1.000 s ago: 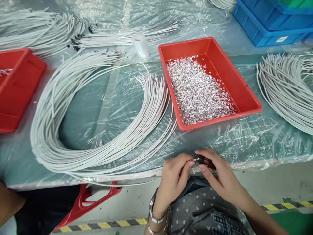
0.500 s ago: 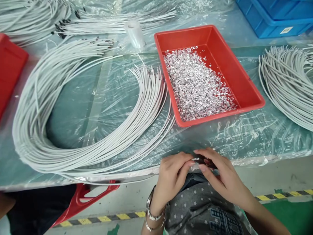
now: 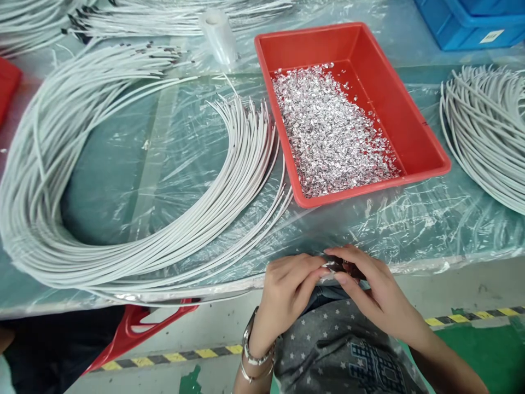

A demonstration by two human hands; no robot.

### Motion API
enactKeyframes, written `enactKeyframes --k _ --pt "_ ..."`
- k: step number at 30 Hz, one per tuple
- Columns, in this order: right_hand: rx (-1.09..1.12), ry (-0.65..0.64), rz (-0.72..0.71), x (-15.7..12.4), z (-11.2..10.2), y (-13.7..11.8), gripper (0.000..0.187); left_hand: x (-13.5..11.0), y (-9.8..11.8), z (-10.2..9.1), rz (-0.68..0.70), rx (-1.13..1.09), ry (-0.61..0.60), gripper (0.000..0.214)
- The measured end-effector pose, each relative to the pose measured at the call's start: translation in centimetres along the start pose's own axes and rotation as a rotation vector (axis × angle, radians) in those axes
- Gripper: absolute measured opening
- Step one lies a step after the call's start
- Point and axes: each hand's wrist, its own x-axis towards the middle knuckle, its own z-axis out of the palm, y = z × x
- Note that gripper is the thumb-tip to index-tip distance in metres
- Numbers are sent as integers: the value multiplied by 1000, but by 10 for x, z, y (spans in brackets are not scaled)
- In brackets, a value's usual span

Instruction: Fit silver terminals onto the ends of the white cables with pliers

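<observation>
My left hand is closed in a pinch at the table's front edge. A white cable runs from the left into its fingers, and a short silvery end shows at the fingertips. Close beside it, my right hand is curled round a small dark tool, mostly hidden by the fingers, so its kind is unclear. The tool's front end meets or nearly meets the silvery end. A large coiled bundle of white cables lies on the table to the left.
A red tray with silvery foil scraps stands ahead. More white cables lie at right, with blue bins behind. A clear plastic roll stands at the back. A red stool and a person's dark-clothed leg are at lower left.
The view has shifted slightly, so the table things sit a little differently in it. Both hands stay together at the cable end, with the right fingers and dark tool moved only slightly.
</observation>
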Motion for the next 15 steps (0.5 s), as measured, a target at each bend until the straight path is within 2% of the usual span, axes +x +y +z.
enactKeyframes --k 15 --pt "19 -56 82 1 -2 -10 22 1 -1 2 57 51 21 12"
